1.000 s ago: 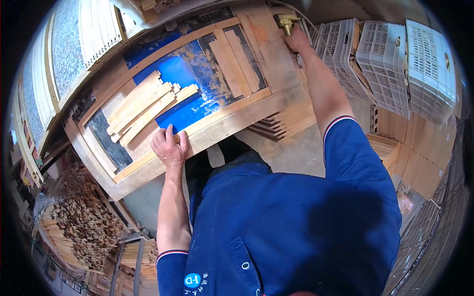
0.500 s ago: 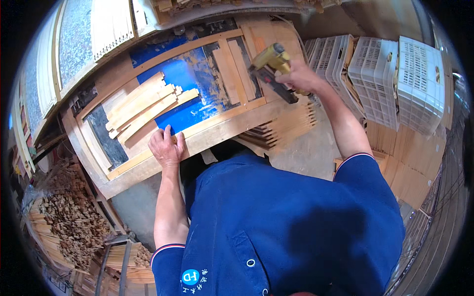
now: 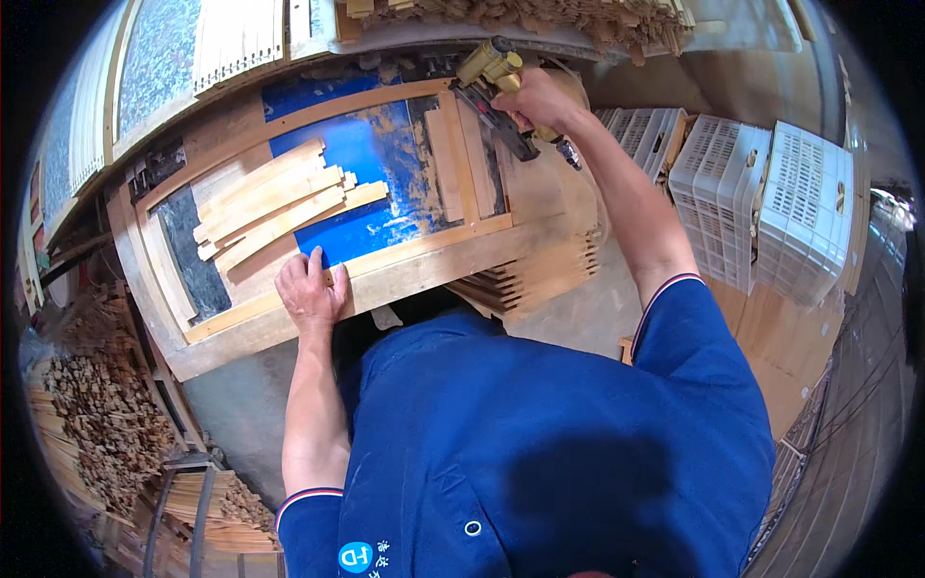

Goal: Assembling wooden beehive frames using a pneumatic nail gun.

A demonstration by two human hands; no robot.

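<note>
My right hand (image 3: 537,99) is closed round the handle of a gold and black nail gun (image 3: 498,94), whose nose meets the far right corner of a wooden frame (image 3: 395,254) on the workbench. Over the frame's near rail rests my left hand (image 3: 310,288), its fingers bent across the wood and thumb apart; whether it grips the rail is hard to see, but it presses on it. Inside the frame a loose pile of thin wooden slats (image 3: 279,202) lies partly on a blue sheet (image 3: 337,234). Two short boards (image 3: 445,164) stand upright toward the frame's right end.
White plastic crates (image 3: 806,207) stand at the right beside large wooden panels (image 3: 756,332). Stacked notched boards (image 3: 540,279) sit under the bench's near edge. Bundles of wood strips (image 3: 106,424) fill the lower left. A shelf with more strips (image 3: 540,21) runs along the back.
My right hand has carried the nail gun away from me and to the left, onto the frame's far right corner. My left hand stays on the near rail.
</note>
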